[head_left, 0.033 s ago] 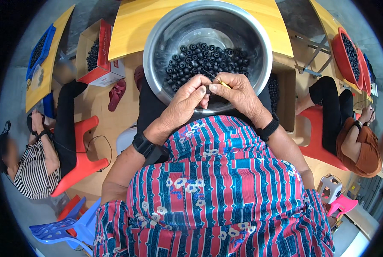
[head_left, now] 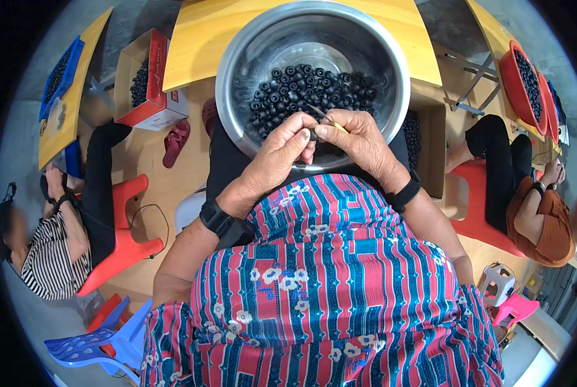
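Steel bowl (head_left: 391, 58) on lap, against yellow table (head_left: 198, 39), holds heap of small black round pieces (head_left: 301, 90). Left hand (head_left: 279, 151) pinches one black piece (head_left: 312, 135) between thumb and fingertips, over bowl near rim. Right hand (head_left: 359, 138) closed around thin yellow-handled tool (head_left: 327, 118), tip close above piece. Black wristbands on both wrists.

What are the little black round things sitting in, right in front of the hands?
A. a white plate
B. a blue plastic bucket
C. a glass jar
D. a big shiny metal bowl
D: the small black round pieces lie heaped inside a big shiny metal bowl, just past the left hand and the right hand, which pinch one piece and a thin yellow-handled tool.
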Tool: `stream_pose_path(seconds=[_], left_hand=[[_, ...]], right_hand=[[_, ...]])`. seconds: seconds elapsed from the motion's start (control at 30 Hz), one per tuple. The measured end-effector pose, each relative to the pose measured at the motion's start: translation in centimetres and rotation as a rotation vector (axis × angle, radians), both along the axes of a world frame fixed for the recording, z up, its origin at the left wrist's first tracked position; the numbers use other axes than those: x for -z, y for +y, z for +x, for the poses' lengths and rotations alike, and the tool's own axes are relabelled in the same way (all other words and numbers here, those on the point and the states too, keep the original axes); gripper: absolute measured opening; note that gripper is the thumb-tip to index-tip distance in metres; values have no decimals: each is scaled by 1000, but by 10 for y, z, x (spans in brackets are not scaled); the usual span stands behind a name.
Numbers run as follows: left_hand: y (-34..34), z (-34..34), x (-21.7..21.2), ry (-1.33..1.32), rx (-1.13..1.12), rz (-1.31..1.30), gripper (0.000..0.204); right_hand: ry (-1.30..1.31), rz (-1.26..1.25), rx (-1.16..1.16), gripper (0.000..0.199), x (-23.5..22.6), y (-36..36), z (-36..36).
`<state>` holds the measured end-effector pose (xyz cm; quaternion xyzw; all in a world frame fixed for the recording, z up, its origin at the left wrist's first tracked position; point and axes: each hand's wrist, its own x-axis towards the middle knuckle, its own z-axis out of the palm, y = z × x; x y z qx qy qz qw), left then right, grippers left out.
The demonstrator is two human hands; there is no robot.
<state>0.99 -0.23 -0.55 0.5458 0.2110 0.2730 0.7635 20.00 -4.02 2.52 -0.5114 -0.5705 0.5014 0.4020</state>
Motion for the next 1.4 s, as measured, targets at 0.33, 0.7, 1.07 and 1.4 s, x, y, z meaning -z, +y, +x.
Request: stream_pose_path(seconds=[0.33,0.7,1.07,1.4], left_hand=[[-1,0,4,-215,0,-407,27],[0,-2,15,-438,-14,-713,21],[1,-3,18,-485,-34,-799,20],[7,-11,10,-445,-175,-606,22]], right_hand=[[-108,345,124,19,-2,-1,-6],[-696,611,8,45,-8,-8,-10],[-624,609,7,47,-5,-8,-14],[-543,369,413,21,11,7,5]])
